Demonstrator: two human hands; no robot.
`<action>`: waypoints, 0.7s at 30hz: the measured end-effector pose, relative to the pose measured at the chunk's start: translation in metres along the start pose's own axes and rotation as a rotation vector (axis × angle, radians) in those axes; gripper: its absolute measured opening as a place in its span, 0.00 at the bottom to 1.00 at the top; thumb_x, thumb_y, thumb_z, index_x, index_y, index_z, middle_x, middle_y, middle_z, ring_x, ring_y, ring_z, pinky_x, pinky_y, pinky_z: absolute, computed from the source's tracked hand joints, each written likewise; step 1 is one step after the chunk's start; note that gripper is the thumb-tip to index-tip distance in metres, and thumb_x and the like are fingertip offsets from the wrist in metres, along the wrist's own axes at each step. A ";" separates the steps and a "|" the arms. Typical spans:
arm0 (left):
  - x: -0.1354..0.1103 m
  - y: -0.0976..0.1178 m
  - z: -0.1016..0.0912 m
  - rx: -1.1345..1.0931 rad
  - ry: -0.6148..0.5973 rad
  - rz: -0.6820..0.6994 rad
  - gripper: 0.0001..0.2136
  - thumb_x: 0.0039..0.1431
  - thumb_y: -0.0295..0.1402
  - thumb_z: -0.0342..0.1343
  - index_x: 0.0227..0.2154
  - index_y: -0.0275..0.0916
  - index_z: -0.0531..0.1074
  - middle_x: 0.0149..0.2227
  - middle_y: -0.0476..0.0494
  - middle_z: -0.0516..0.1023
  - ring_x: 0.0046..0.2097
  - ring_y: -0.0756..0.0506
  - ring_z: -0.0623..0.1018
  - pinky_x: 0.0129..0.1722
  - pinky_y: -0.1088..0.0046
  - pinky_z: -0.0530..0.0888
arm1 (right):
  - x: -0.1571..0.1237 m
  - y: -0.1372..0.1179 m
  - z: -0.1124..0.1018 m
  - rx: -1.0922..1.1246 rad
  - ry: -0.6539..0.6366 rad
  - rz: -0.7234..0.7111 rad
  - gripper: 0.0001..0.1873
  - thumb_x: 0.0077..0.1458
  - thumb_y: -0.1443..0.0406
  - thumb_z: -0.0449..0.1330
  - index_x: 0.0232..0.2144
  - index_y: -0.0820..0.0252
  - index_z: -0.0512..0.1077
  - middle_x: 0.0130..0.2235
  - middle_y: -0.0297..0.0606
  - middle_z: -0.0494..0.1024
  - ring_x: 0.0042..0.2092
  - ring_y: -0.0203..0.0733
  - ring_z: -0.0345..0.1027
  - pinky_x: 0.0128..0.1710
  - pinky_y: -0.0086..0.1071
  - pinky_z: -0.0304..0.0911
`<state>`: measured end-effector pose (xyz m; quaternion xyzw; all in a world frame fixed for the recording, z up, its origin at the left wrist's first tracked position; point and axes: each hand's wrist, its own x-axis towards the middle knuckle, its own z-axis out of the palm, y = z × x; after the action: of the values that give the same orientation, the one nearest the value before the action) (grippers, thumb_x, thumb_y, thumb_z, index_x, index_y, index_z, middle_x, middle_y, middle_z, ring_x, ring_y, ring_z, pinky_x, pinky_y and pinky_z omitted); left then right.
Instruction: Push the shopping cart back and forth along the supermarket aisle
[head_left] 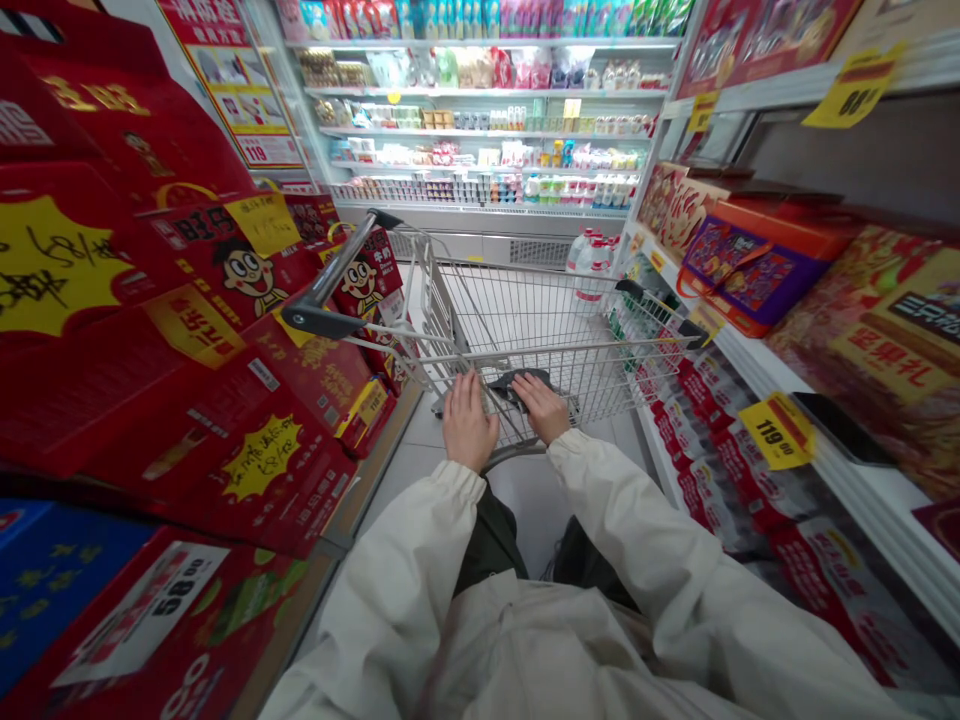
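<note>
A wire shopping cart (pixel 525 300) stands sideways before me, its dark push handle (pixel 341 275) to the left. My left hand (pixel 469 422) lies against the cart's near wire side, fingers stretched out, nothing seen in it. Just to its right, my right hand (pixel 543 406) presses a dark grey cloth (pixel 517 381) to the wire side, its fingers bent over the cloth. Part of the cloth is hidden under those fingers. No goods show in the cart's basket.
Red gift boxes (pixel 247 270) are stacked close on the left. Shelves on the right carry boxed goods, a purple and orange box (pixel 739 262) and a dark phone-like slab (pixel 844 428). Large bottles (pixel 592 265) stand on the floor beyond the cart, before a lit refrigerated display (pixel 480 205).
</note>
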<state>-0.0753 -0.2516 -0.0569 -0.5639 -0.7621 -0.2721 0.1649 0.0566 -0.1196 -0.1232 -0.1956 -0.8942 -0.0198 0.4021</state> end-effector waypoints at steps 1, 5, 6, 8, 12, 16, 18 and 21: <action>0.000 -0.002 -0.001 0.004 0.021 -0.020 0.33 0.52 0.28 0.51 0.63 0.29 0.55 0.65 0.31 0.61 0.68 0.37 0.57 0.67 0.57 0.57 | 0.002 -0.002 -0.001 0.004 0.005 0.002 0.34 0.53 0.78 0.42 0.60 0.63 0.66 0.60 0.41 0.69 0.65 0.40 0.57 0.67 0.42 0.55; 0.005 -0.010 -0.004 0.045 0.025 -0.062 0.34 0.52 0.29 0.51 0.64 0.26 0.54 0.65 0.28 0.60 0.68 0.36 0.57 0.67 0.56 0.55 | 0.000 -0.006 0.000 0.008 0.051 0.021 0.34 0.52 0.78 0.43 0.59 0.63 0.67 0.59 0.41 0.71 0.64 0.42 0.58 0.66 0.42 0.56; 0.006 -0.012 -0.004 0.055 0.003 -0.054 0.35 0.52 0.28 0.51 0.64 0.26 0.53 0.66 0.29 0.59 0.68 0.36 0.57 0.67 0.56 0.55 | 0.000 -0.007 0.000 0.004 0.066 0.023 0.34 0.52 0.78 0.43 0.59 0.63 0.67 0.59 0.41 0.71 0.64 0.42 0.58 0.66 0.42 0.57; 0.006 -0.015 -0.003 0.065 -0.039 -0.035 0.36 0.50 0.27 0.51 0.65 0.28 0.53 0.66 0.31 0.59 0.69 0.37 0.56 0.67 0.56 0.55 | 0.001 -0.008 0.002 -0.006 0.094 0.022 0.34 0.52 0.79 0.43 0.59 0.62 0.68 0.59 0.40 0.71 0.65 0.41 0.58 0.66 0.42 0.57; 0.005 -0.020 -0.002 0.062 -0.050 -0.024 0.36 0.50 0.26 0.51 0.65 0.28 0.53 0.66 0.32 0.59 0.69 0.38 0.56 0.67 0.58 0.56 | -0.002 -0.003 0.015 -0.019 0.107 0.029 0.34 0.52 0.80 0.42 0.57 0.62 0.70 0.59 0.39 0.72 0.65 0.40 0.58 0.66 0.40 0.57; 0.005 -0.021 -0.002 0.058 -0.073 -0.012 0.36 0.49 0.27 0.51 0.65 0.28 0.53 0.66 0.33 0.59 0.69 0.38 0.56 0.67 0.59 0.56 | -0.028 0.012 0.036 0.015 -0.015 0.077 0.36 0.50 0.81 0.44 0.58 0.61 0.68 0.59 0.39 0.71 0.64 0.40 0.59 0.66 0.40 0.57; 0.006 -0.022 -0.002 0.057 -0.084 -0.005 0.37 0.49 0.27 0.51 0.65 0.28 0.53 0.67 0.33 0.58 0.69 0.38 0.56 0.66 0.59 0.56 | -0.045 0.019 0.041 0.036 -0.089 0.094 0.37 0.48 0.81 0.45 0.59 0.59 0.68 0.58 0.38 0.72 0.63 0.39 0.60 0.65 0.41 0.58; 0.006 -0.022 0.000 0.063 -0.087 0.002 0.37 0.49 0.27 0.51 0.65 0.27 0.53 0.67 0.32 0.57 0.69 0.39 0.55 0.66 0.60 0.58 | -0.056 0.021 0.035 0.043 -0.081 0.081 0.38 0.46 0.82 0.44 0.58 0.60 0.68 0.57 0.39 0.74 0.63 0.39 0.61 0.64 0.41 0.60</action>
<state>-0.0985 -0.2518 -0.0586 -0.5706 -0.7761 -0.2230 0.1495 0.0731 -0.1124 -0.1899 -0.2235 -0.9014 0.0239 0.3701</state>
